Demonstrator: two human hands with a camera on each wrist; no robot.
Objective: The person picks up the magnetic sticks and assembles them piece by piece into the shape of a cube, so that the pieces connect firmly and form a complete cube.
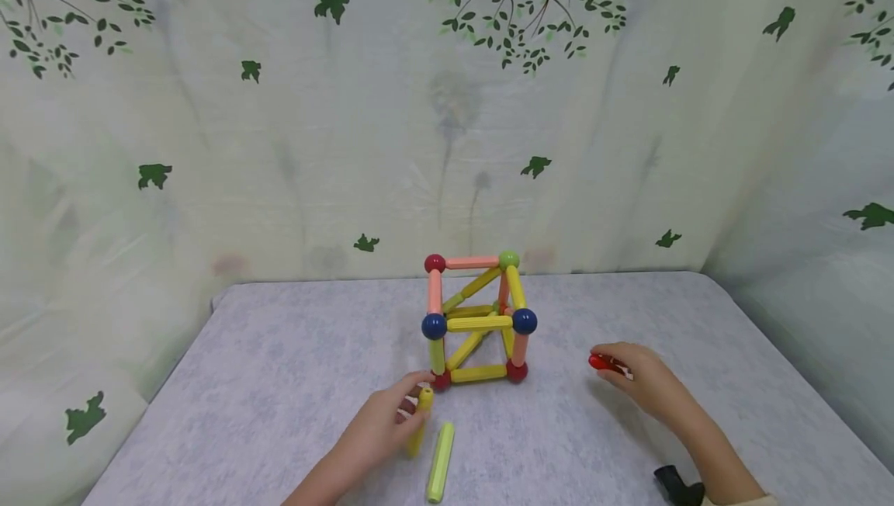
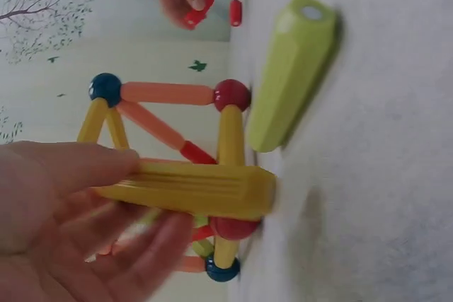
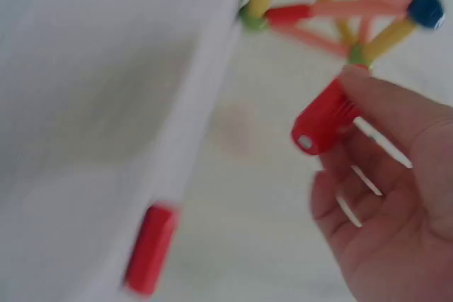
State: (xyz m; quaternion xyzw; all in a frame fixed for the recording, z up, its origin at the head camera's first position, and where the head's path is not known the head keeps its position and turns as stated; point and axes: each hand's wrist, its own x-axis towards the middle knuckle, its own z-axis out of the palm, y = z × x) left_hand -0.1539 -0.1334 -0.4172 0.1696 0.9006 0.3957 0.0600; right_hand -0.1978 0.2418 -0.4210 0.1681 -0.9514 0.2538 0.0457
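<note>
My left hand (image 1: 380, 417) pinches a yellow magnetic rod (image 2: 198, 187) between thumb and fingers, at the near left corner of a cube-like frame. This frame is built of pink, yellow and red rods (image 1: 478, 324) joined by red, blue and green balls (image 1: 524, 321). On the table beside the left hand lies a long yellow-green rod (image 1: 441, 463). To the right of the frame, my right hand (image 1: 642, 378) holds a short red rod (image 3: 325, 118) between thumb and fingers. A second short red rod (image 3: 152, 249) lies on the table near that hand.
The grey-white table (image 1: 279, 366) runs back to a pale curtain (image 1: 391, 126) printed with leaves and branches. A black object (image 1: 677, 486) shows at the right forearm near the bottom edge.
</note>
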